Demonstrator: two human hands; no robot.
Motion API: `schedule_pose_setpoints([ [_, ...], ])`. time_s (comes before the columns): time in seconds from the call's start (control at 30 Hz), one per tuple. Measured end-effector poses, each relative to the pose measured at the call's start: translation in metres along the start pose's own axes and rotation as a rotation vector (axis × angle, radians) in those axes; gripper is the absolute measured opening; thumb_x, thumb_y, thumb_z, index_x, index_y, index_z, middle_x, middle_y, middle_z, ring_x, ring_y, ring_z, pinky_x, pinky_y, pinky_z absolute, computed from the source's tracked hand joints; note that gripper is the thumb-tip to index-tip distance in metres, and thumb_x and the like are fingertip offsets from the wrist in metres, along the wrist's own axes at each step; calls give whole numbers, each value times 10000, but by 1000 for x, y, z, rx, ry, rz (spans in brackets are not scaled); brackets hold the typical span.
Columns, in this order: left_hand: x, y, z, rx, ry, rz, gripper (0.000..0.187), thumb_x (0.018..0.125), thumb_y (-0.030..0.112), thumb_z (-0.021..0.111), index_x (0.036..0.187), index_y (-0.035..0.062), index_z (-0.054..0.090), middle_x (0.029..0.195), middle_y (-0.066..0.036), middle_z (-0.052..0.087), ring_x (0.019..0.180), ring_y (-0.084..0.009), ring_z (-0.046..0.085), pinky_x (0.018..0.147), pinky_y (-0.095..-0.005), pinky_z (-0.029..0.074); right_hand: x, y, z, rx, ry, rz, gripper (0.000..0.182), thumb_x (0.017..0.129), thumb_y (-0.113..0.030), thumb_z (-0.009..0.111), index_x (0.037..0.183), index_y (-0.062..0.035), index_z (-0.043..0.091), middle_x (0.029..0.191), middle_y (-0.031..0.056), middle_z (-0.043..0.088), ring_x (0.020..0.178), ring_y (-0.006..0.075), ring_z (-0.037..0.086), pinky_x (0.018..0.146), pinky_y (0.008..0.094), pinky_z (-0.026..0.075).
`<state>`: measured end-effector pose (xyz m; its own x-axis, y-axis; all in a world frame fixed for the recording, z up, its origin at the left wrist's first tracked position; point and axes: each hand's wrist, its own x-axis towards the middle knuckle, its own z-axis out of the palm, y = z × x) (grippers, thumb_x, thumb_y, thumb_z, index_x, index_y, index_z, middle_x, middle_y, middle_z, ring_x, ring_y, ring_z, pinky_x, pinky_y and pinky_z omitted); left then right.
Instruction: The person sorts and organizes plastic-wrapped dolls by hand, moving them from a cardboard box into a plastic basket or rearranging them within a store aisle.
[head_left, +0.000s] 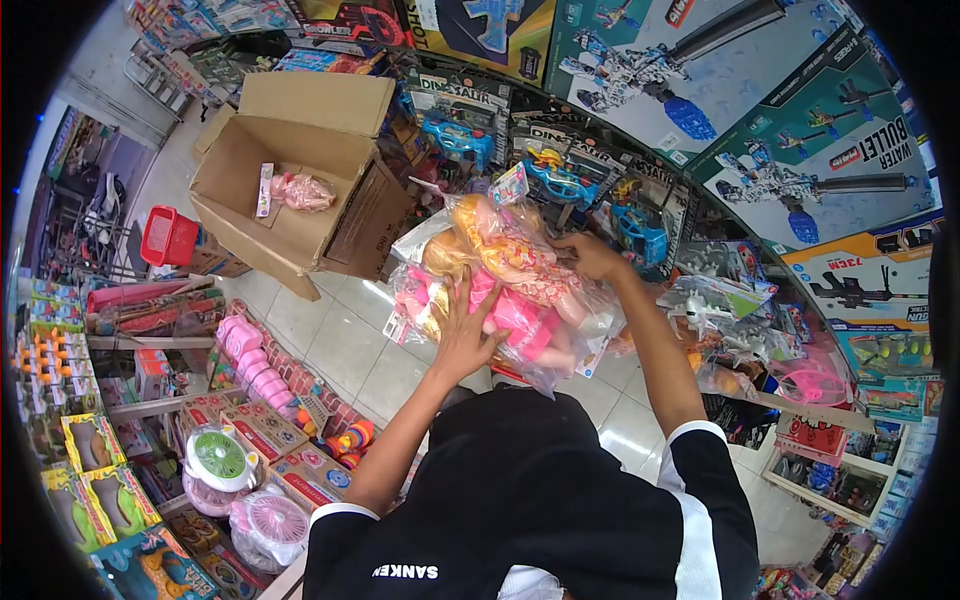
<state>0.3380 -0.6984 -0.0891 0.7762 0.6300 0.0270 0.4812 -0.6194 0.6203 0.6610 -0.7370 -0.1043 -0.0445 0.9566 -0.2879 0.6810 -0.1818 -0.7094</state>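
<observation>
Several dolls in clear plastic bags are bunched in front of my chest. On top lies a blond doll in an orange patterned dress [520, 265], tilted, with a doll in a bright pink dress [530, 335] below it. My left hand [468, 332] rests on the pink doll's bag, its fingers spread over the plastic. At the far right side of the bundle, my right hand [592, 256] has its fingers bent against the orange doll's bag and appears to grip its edge. The fingertips are partly hidden by plastic.
An open cardboard box [235, 240] at the left holds one pink bagged doll [302, 192]. A red basket [168, 238] stands beside it. Boxed toy guns [800, 185] line the far right. Shelves with small fans [220, 458] and boxed toys stand at the near left.
</observation>
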Motion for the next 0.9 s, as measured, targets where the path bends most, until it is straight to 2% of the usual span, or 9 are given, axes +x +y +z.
schedule_pose_setpoints([
  [0.07,6,0,-1,-12,8,20,803,843,566,647,1533,296,339,1645,-165,18,1483,-478,-63,1040,-793,82,4,6,5,78,76,-26,428,818,-33,701,1239,-7,632,1257,214,634,1157,286,614,970,342,466],
  [0.13,8,7,-8,56,-74,-36,783,852,490,673,1521,218,371,1636,-195,30,1486,-474,-38,1164,-624,82,2,8,10,74,99,-29,416,817,-24,696,1229,-4,638,1234,211,646,1134,285,627,958,342,473],
  [0.17,10,3,-6,56,-71,-36,783,852,490,673,1521,218,371,1636,-195,30,1486,-474,-38,1164,-624,82,4,9,10,69,125,-40,404,817,-14,690,1218,0,643,1212,209,658,1111,284,640,946,341,480],
  [0.23,9,-3,-1,-93,16,17,776,838,550,657,1514,293,375,1648,-136,50,1487,-468,-51,1036,-799,79,2,-2,8,145,128,52,399,825,-39,688,1223,-27,650,1188,189,674,1072,268,653,929,338,484],
  [0.4,9,-5,2,-26,30,-13,812,833,566,656,1520,252,356,1646,-135,65,1494,-451,-22,1053,-780,96,6,34,17,152,155,11,380,853,-3,634,1233,-10,643,1124,140,708,981,201,661,902,308,486],
  [0.47,2,-6,5,32,55,-28,886,811,566,688,1517,174,323,1635,-157,92,1497,-433,34,1075,-750,125,-4,23,18,508,151,52,388,865,31,599,1253,28,619,1138,140,699,1021,187,637,920,305,476],
  [0.57,-5,-1,3,-116,220,-36,915,791,530,732,1504,144,308,1619,-184,118,1491,-430,87,1079,-739,146,-1,41,21,469,195,-37,406,876,27,585,1282,23,603,1192,145,678,1081,188,617,958,303,460],
  [0.73,-20,-15,-5,-116,351,56,863,786,382,799,1446,61,344,1534,-239,234,1422,-431,246,1149,-530,240,-28,-25,-12,517,289,220,486,1039,-394,475,1306,-5,593,1218,115,659,1109,190,591,995,313,430],
  [0.9,-63,-58,-13,-16,454,-68,710,875,319,723,1437,76,365,1499,-215,308,1399,-397,305,1131,-540,246,-38,-76,-31,410,435,125,407,1013,-307,545,1280,-6,605,1185,109,666,1076,175,605,933,317,466],
])
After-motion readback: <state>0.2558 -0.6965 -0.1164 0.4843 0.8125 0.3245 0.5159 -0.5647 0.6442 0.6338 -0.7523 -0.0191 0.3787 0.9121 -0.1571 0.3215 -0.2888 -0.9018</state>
